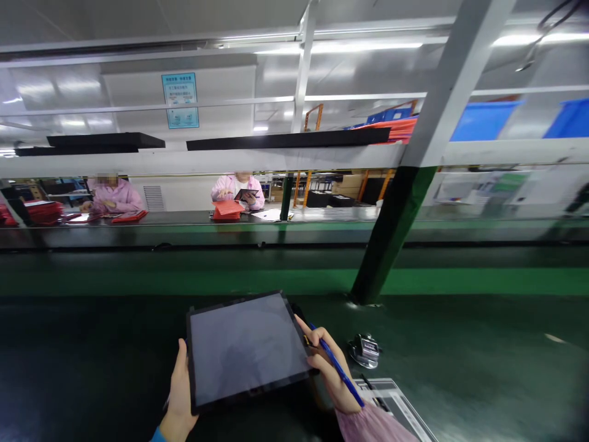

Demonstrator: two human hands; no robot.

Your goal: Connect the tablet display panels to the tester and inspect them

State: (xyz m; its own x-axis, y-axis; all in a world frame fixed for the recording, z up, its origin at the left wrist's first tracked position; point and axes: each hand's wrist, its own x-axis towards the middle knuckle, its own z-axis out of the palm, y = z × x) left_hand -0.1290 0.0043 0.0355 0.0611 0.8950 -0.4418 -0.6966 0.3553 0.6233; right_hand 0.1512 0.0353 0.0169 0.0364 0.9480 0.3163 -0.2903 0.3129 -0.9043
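A flat display panel (248, 350) with a grey face and a black border is raised over the dark green bench, slightly tilted. My left hand (178, 393) grips its left edge, thumb up along the side. At the opposite edge my right hand (329, 368) holds the panel between its fingers, and a blue pen (338, 368) is tucked in the same hand. Close to my right hand stands a small chrome tally counter (365, 351) on the bench. The panel hides most of the fingers behind it.
Below the counter lies a framed sheet or panel (400, 405) with a dark pen-like stick (375, 393) on it. A slanted post (391, 239) rises from the bench. Across the line, two people in pink (115, 195) sit near red stacks (227, 210).
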